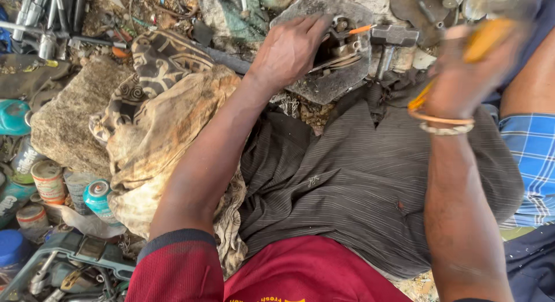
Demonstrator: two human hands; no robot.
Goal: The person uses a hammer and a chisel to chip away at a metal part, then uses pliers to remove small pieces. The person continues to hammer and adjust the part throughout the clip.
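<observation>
While the small rusty metal mechanism with springs and an orange-tipped pin [341, 45] sits on the flat grey stone slab [324, 82] near the top middle, the left hand [289, 50] is pressed down on it, fingers curled over its left side, holding it in place. Just right of the part, the grey steel hammer head [393, 36] rests on the same slab, touching or nearly touching it, hard to say which. The right hand [462, 76] is up at the right edge, closed around a yellow-orange handle [483, 39]; it's too blurred to tell if that handle belongs to the hammer. There are bangles on that wrist.

Below the slab, the person's lap is covered by dark grey striped cloth [358, 180], with a red shirt [300, 279] at the bottom. To the left, a dirty tan patterned rag [156, 123] is draped over a rough grey rock [63, 123]. Further left there are small tins and a teal spray can [98, 195], and a grey-green plastic tray of tools [69, 261] in the bottom corner.
</observation>
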